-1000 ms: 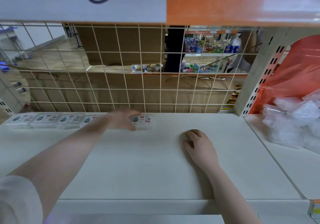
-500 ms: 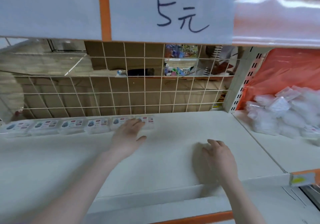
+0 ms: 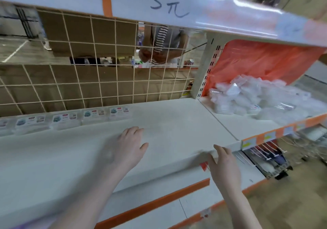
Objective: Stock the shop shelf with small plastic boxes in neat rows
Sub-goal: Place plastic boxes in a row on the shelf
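A row of several small clear plastic boxes (image 3: 65, 120) with printed labels lines the back of the white shelf (image 3: 177, 122), against the wire grid. The rightmost box (image 3: 120, 113) ends the row. My left hand (image 3: 125, 149) hovers flat over the shelf in front of that row, fingers straight, holding nothing. My right hand (image 3: 224, 167) is at the shelf's front edge, fingers relaxed and empty. A heap of loose clear plastic boxes (image 3: 256, 98) lies on the neighbouring shelf section to the right.
A wire grid (image 3: 106, 80) backs the shelf; a person in a striped top (image 3: 161, 46) stands behind it. An upper shelf with a "5元" sign (image 3: 169, 4) overhangs. An orange bag (image 3: 256, 64) sits behind the heap. Hooks with goods (image 3: 270, 154) hang below right.
My left hand has drawn back from the rightmost box toward the shelf's middle. My right hand slid from the shelf top to its front edge. The view swung right.
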### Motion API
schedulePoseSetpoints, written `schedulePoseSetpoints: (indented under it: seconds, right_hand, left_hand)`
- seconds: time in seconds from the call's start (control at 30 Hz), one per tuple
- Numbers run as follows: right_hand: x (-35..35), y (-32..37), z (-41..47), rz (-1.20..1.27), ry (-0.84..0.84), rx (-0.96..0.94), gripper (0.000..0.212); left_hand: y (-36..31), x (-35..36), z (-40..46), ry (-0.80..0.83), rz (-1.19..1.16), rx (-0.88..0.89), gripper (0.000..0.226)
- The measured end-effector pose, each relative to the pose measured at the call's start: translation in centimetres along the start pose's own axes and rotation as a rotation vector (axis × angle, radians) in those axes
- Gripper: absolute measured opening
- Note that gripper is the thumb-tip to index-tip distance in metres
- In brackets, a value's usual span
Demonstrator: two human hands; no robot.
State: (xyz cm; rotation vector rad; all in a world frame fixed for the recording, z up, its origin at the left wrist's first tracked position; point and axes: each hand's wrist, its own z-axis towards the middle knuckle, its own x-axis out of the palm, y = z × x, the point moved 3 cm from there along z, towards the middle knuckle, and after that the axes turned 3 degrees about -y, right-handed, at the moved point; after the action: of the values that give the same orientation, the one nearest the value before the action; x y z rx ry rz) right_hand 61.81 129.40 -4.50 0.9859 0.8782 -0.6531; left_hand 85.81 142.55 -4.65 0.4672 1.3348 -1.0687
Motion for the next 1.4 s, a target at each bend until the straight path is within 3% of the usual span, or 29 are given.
schedulePoseSetpoints:
  seconds: [0.37, 0.77, 1.03, 1.4]
  right_hand:
    - [-4.7, -10.7, 6.7, 0.032, -0.119, 0.046, 0.042]
    - [-9.1, -27.6, 20.6, -0.026, -0.061, -0.077, 0.043]
    - [-7.7, -29.6, 26.2, 0.049, -0.082, -0.1, 0.041]
    - [-6.4, -28.9, 30.2, 0.05, -0.055, -0.271, 0.048]
  left_hand:
    - [-13.7, 3.6, 5.2, -0.049, -0.053, 0.098, 0.054]
    - [-33.9, 12.6, 13.1, -0.057, -0.166, 0.045, 0.055]
    - [-36.8, 14.5, 16.4, -0.06, -0.141, 0.059, 0.055]
    - [-37.6, 16.4, 20.1, -0.041, -0.145, 0.145, 0.055]
